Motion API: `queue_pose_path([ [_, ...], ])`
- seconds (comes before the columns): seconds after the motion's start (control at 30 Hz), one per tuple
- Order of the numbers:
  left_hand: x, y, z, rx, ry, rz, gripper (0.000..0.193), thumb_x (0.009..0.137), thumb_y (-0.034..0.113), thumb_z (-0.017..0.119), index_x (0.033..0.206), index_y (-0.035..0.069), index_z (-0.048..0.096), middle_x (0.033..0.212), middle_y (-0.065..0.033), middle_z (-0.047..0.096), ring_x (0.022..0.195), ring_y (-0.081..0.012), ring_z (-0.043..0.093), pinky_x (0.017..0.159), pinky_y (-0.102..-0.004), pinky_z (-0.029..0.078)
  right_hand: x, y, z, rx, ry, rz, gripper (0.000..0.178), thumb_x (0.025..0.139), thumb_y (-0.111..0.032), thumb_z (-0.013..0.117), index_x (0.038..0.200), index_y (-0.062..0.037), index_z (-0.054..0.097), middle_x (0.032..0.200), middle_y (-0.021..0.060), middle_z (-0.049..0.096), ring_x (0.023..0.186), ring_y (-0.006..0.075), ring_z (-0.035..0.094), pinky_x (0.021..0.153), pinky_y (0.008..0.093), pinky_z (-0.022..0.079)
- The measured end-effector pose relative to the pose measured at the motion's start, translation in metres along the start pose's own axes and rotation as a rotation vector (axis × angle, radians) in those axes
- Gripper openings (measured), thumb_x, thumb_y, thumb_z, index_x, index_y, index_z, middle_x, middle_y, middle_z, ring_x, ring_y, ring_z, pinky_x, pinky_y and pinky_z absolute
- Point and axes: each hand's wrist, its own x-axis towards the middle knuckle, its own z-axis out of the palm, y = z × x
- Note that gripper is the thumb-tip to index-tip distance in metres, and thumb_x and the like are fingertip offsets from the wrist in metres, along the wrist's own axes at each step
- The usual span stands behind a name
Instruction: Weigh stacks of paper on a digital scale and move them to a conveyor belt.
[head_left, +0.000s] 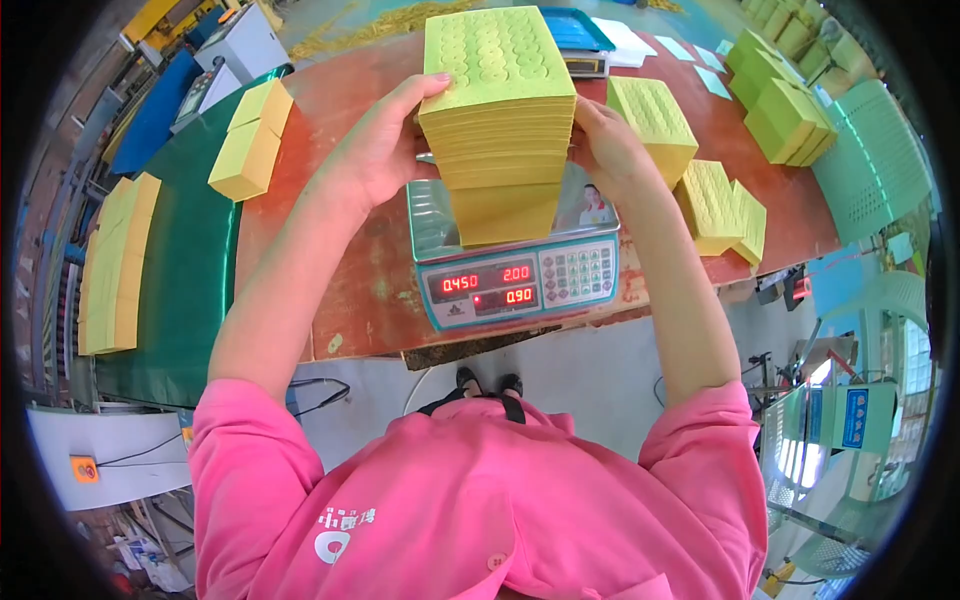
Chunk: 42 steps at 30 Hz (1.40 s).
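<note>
A tall stack of yellow paper sheets (495, 130), its top marked with rows of round coin-like patterns, is gripped between both my hands. My left hand (378, 150) presses its left side, thumb at the top edge. Against its right side is my right hand (612, 145), its fingertips partly hidden behind the stack. Directly beneath is a narrower-looking yellow block of paper (508, 212) on the pan of a digital weighing scale (530, 285). Whether the upper stack rests on this block or hangs just over it, I cannot tell. Red digits glow on the scale's display.
More yellow paper stacks (652, 125) stand on the reddish table (340, 230), to the right of the scale. At left, several yellow bundles (122, 265) lie on a green belt (185, 260). Behind are a blue tray (575, 30) and pale paper slips (712, 82). A green plastic chair (875, 155) borders the right side.
</note>
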Motion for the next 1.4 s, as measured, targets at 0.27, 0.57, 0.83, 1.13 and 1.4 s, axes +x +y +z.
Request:
queue_pose_path([
  [0.27, -0.005, -0.008, -0.005, 0.059, 0.058, -0.027, 0.057, 0.091, 0.051, 0.058, 0.130, 0.009, 0.054, 0.115, -0.0067, 0.061, 0.095, -0.0192, 0.059, 0.085, -0.0409, 0.048, -0.001, 0.004, 0.005, -0.047, 0.046, 0.002, 0.043, 0.097, -0.046, 0.058, 0.113, -0.0069, 0.068, 0.099, 0.0007, 0.067, 0.087, 0.0108, 0.060, 0.076, 0.0276, 0.043],
  [0.57, -0.009, -0.013, -0.005, 0.083, 0.065, 0.012, 0.059, 0.091, 0.051, 0.058, 0.133, 0.008, 0.052, 0.120, -0.0083, 0.061, 0.103, -0.0194, 0.060, 0.088, -0.0387, 0.049, -0.006, 0.007, 0.005, -0.106, 0.064, 0.004, 0.045, 0.096, -0.047, 0.057, 0.115, -0.0087, 0.069, 0.102, -0.0019, 0.067, 0.085, 0.0092, 0.056, 0.076, 0.0273, 0.040],
  [0.83, -0.005, -0.028, -0.006, 0.096, 0.173, 0.116, 0.068, 0.090, 0.063, 0.055, 0.134, 0.011, 0.055, 0.126, -0.0065, 0.058, 0.113, -0.0190, 0.052, 0.096, -0.0390, 0.039, -0.012, 0.018, 0.003, -0.316, 0.129, -0.008, 0.050, 0.096, -0.048, 0.056, 0.124, -0.0073, 0.066, 0.112, 0.0020, 0.067, 0.097, 0.0136, 0.057, 0.085, 0.0316, 0.042],
  [1.13, 0.058, -0.099, -0.005, -0.172, 0.314, 0.219, 0.078, 0.098, 0.066, 0.033, 0.147, 0.006, 0.040, 0.142, -0.0122, 0.050, 0.125, -0.0237, 0.048, 0.108, -0.0405, 0.035, 0.010, 0.068, 0.018, 0.221, 0.238, 0.070, 0.063, 0.098, -0.057, 0.050, 0.141, -0.0117, 0.051, 0.129, 0.0043, 0.060, 0.115, 0.0158, 0.057, 0.092, 0.0295, 0.045],
  [1.4, 0.049, -0.105, -0.009, -0.217, 0.237, 0.190, 0.075, 0.099, 0.064, 0.033, 0.149, 0.008, 0.037, 0.149, -0.0128, 0.042, 0.135, -0.0255, 0.040, 0.109, -0.0395, 0.036, 0.012, 0.083, 0.001, 0.128, 0.272, -0.027, 0.064, 0.099, -0.056, 0.046, 0.144, -0.0118, 0.047, 0.132, 0.0071, 0.058, 0.116, 0.0193, 0.057, 0.096, 0.0333, 0.045],
])
